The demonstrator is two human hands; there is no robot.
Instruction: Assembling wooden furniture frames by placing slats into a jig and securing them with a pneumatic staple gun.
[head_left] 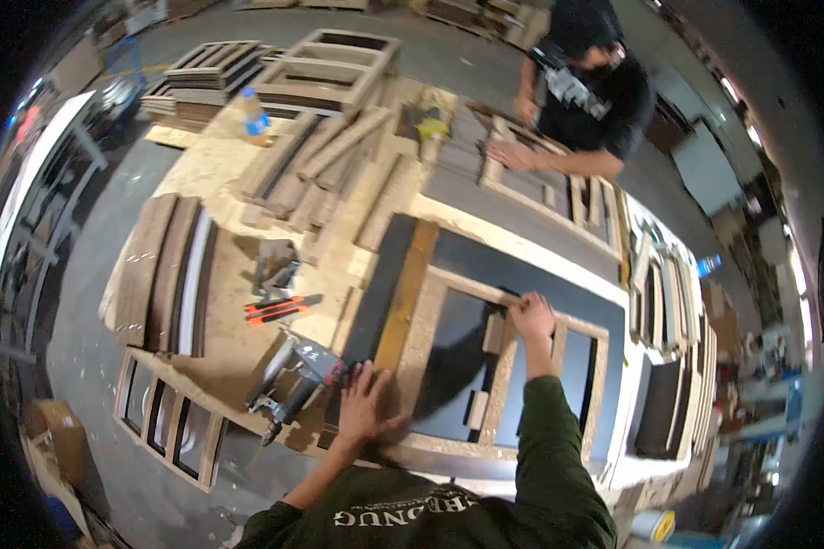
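On a dark panel (558, 265) in front of me lies a light wooden frame (424, 352) with a middle bar and small wood blocks (476, 409) beside it. My right hand (533, 317) has its fingers bent over the frame's far rail, at the top of the middle bar. At the near left corner my left hand (368, 407) rests with fingers spread, by the lower end of a yellow-brown wood strip (407, 297). Just left of that hand lies a grey and black nail gun (316, 361). Orange-and-black cutters (279, 309) lie beyond it.
Opposite me a co-worker (604, 91) handles another wooden frame (558, 201). Wood strips (160, 274) lie on the left, with more strips (325, 165) toward the back. A bottle (254, 117) stands among them. A small frame (169, 416) leans at the table's near left edge.
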